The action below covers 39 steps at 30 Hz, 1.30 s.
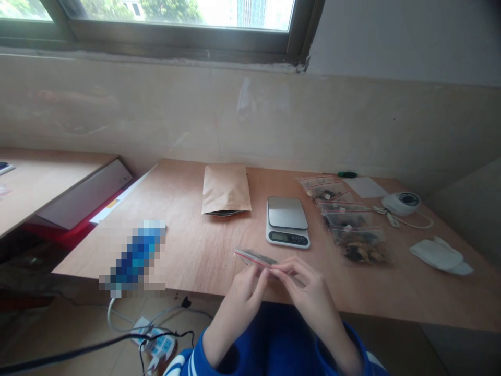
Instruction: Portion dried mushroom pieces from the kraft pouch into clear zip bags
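Observation:
Both hands pinch the top edge of a clear zip bag with a red seal line, held just above the table's front edge. My left hand is closed on its middle, and my right hand grips it further right. What the bag holds cannot be made out. Beyond my hands stands a white digital kitchen scale with a bare steel plate. A brown kraft paper pouch lies behind to the left, its mouth slightly open towards me. Several filled zip bags overlap in a row to the right.
On the right lie a white dome camera with its cable, a crumpled white cloth or tissue, a white paper and a dark green object. A pixelated phone-like shape is at left. A power strip with cables lies below.

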Each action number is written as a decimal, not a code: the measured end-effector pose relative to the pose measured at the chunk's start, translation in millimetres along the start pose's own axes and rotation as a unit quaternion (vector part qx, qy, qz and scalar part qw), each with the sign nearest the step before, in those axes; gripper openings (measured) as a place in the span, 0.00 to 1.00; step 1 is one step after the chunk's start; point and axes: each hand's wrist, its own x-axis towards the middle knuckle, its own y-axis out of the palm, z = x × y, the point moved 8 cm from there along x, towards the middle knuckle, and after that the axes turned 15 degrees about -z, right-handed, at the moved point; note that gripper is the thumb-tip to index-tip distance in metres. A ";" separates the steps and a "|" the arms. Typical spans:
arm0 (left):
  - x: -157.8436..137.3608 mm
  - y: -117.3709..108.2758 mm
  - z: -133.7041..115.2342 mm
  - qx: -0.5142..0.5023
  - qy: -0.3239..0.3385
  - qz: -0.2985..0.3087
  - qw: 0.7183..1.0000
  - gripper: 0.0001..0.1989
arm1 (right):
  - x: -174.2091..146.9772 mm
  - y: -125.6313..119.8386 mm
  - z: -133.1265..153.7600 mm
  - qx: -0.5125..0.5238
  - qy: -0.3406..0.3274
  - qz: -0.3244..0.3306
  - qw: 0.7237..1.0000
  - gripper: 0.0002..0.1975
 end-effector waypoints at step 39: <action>142.0 -121.1 81.6 0.226 0.100 -0.266 0.932 0.23 | 40.9 -20.5 -47.2 -0.012 0.072 -0.084 0.994 0.12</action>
